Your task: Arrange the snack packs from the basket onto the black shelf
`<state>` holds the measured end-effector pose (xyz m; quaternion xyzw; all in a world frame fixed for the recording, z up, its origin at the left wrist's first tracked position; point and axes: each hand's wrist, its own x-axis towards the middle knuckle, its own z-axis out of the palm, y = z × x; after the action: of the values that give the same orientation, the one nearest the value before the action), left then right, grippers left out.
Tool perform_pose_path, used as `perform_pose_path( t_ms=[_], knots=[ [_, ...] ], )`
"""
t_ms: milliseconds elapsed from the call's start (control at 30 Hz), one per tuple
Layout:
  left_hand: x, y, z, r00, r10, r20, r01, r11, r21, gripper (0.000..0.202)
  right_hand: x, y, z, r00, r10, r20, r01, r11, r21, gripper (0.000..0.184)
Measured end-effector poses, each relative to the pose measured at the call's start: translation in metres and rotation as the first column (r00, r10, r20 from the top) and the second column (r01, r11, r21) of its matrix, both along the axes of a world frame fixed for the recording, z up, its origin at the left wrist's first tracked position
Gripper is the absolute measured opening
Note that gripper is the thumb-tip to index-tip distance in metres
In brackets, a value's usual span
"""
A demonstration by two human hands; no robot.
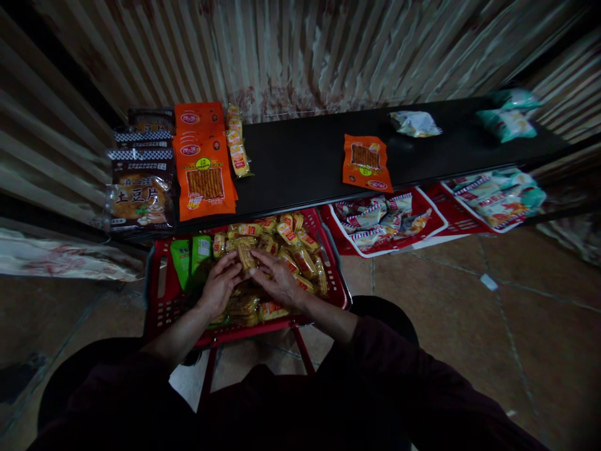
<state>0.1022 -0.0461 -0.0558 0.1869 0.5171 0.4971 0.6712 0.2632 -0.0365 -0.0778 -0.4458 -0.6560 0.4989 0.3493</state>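
Observation:
Both my hands are over a red plastic basket (162,313) filled with small yellow wrapped snack packs (305,260). Between them is one clear-wrapped snack pack (245,255) with a ridged, biscuit-like surface. My left hand (220,282) grips its left side with curled fingers. On the other side, my right hand (277,275) has its thumb and fingers on the same pack. Two green packets (190,257) stand at the basket's left end, close to my left hand.
Behind the basket runs a black shelf (291,156). On it lie dark potato-chip bags (141,200), orange snack bags (204,181), a single orange bag (366,163), yellow packs (238,153) and teal bags (509,125). More red baskets (436,216) with bagged snacks stand below at right.

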Motion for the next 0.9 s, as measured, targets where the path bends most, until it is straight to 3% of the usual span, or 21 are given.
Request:
perform_pose_path(
  t_ms=[167, 367, 467, 700, 900],
  knots=[
    [0.0, -0.001, -0.006, 0.967, -0.108, -0.233, 0.132, 0.987, 0.09, 0.045, -0.003, 0.001, 0.005, 0.999, -0.021, -0.032, 0.017, 0.994, -0.106, 0.054],
    [0.001, 0.001, -0.017, 0.866, -0.11, -0.488, 0.237, 0.95, 0.206, 0.04, -0.008, 0.001, 0.008, 0.97, -0.08, -0.228, 0.011, 0.957, -0.29, 0.048],
    [0.003, -0.001, -0.021, 0.823, -0.131, -0.553, 0.3, 0.927, 0.226, 0.042, -0.008, 0.001, 0.003, 0.965, -0.125, -0.232, 0.036, 0.934, -0.355, 0.044],
    [0.005, -0.009, -0.024, 0.722, -0.114, -0.682, 0.4, 0.874, 0.278, 0.043, -0.005, 0.0, 0.009, 0.978, -0.109, -0.179, 0.051, 0.952, -0.301, 0.038],
    [0.012, -0.01, -0.011, 0.596, -0.001, -0.803, 0.445, 0.832, 0.33, 0.037, -0.003, -0.005, 0.026, 0.975, -0.147, -0.167, 0.111, 0.972, -0.208, 0.038]
  ],
)
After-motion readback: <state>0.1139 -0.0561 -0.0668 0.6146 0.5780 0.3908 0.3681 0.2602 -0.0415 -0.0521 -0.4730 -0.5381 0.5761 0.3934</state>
